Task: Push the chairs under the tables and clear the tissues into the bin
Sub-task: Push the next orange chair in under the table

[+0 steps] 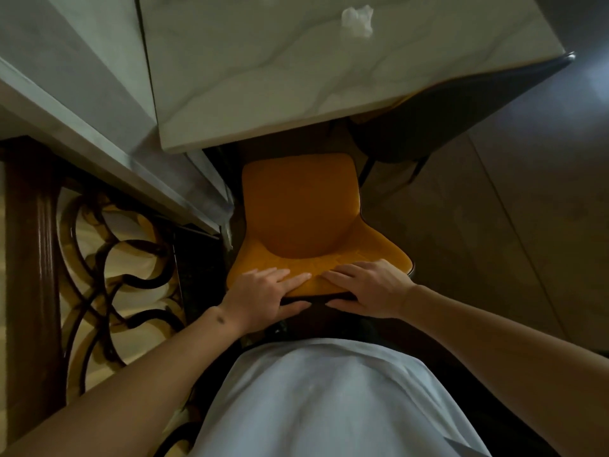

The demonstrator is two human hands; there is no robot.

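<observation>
Dim, warm cast overall. Pale glare patch on floor (557, 103) at right edge. Deep shadow under table (296, 80). Wide-angle bending at edges; slight softness throughout.

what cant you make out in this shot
- Orange chair legs: head view, hidden under its seat.
- Dark chair: mostly under the table.
- Bin: outside the frame.
- Tissue: another white scrap at the top edge is cut off.
- Left hand and right hand: palms hidden on the backrest.

A crumpled tissue (357, 19) lies on the table (263, 77) (marble-patterned).
</observation>
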